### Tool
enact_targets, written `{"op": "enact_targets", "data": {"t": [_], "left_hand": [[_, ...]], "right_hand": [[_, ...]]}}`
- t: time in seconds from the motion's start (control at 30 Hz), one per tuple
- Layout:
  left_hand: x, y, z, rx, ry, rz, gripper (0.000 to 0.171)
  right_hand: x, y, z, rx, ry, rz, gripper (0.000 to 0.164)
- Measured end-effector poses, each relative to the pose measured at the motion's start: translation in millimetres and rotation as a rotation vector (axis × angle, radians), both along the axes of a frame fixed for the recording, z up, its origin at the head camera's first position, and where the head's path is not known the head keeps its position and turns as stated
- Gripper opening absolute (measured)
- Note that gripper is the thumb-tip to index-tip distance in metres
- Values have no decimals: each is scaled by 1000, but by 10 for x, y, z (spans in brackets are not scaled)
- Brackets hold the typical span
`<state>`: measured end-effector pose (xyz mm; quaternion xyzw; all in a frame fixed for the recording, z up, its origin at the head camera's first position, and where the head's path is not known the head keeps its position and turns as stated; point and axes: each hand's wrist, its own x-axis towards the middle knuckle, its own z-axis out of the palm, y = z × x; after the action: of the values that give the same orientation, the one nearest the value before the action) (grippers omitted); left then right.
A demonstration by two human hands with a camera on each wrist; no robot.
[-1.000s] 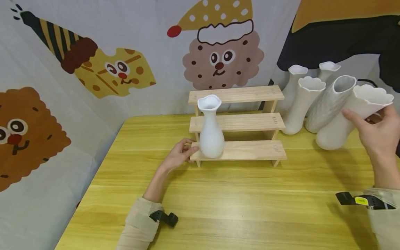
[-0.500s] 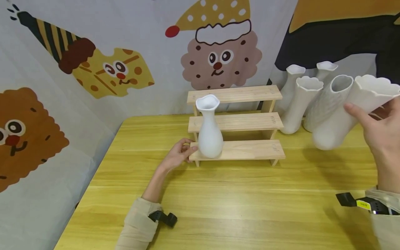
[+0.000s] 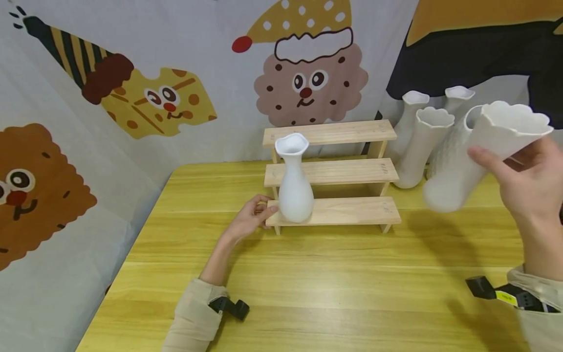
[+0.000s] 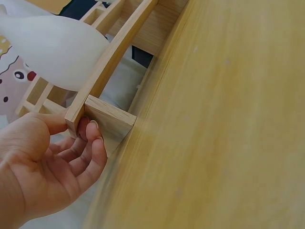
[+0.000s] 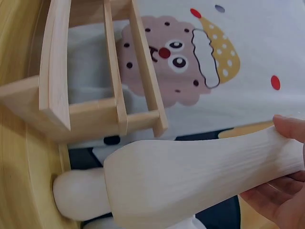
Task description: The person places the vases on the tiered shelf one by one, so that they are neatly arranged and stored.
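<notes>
My left hand point(image 3: 248, 218) pinches the left end of the lowest step of a three-tier wooden stand point(image 3: 356, 211); the left wrist view shows thumb above and fingers curled below the board. On that step stands a white vase point(image 3: 296, 193) with a wavy rim, close to the hand. My right hand point(image 3: 534, 181) grips a white vase with a scalloped rim point(image 3: 470, 161) near its mouth. This vase is tilted, its base pointing down and left, and it hangs above the table. In the right wrist view the held vase point(image 5: 190, 176) lies across the lower half.
Several more white vases stand behind the held one, among them a smooth vase point(image 3: 415, 151) and a textured vase point(image 3: 448, 146) partly hidden by it. The yellow wooden table point(image 3: 308, 288) meets a cartoon-printed cloth point(image 3: 198, 29) at the back.
My right hand has lifted the scalloped vase off the table and brought it a little left, toward the stand. The left hand and the vase on the step have stayed in place.
</notes>
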<state>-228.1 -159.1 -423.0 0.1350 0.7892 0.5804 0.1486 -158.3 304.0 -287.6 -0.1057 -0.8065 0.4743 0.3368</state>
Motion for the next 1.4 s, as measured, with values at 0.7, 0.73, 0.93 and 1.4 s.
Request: {"op": "enact_targets", "data": {"t": [0.7, 0.73, 0.93, 1.4], "left_hand": [[148, 70, 281, -4, -17, 0, 40], [163, 72, 303, -2, -14, -1, 39], [113, 57, 217, -4, -22, -1, 40], [1, -3, -4, 3, 4, 0, 44]], "right_hand": [[47, -520, -79, 106, 48, 204, 64], [42, -540, -85, 104, 53, 213, 63], [-4, -669, -104, 95, 97, 276, 60], [-91, -965, -114, 66, 151, 426, 60]]}}
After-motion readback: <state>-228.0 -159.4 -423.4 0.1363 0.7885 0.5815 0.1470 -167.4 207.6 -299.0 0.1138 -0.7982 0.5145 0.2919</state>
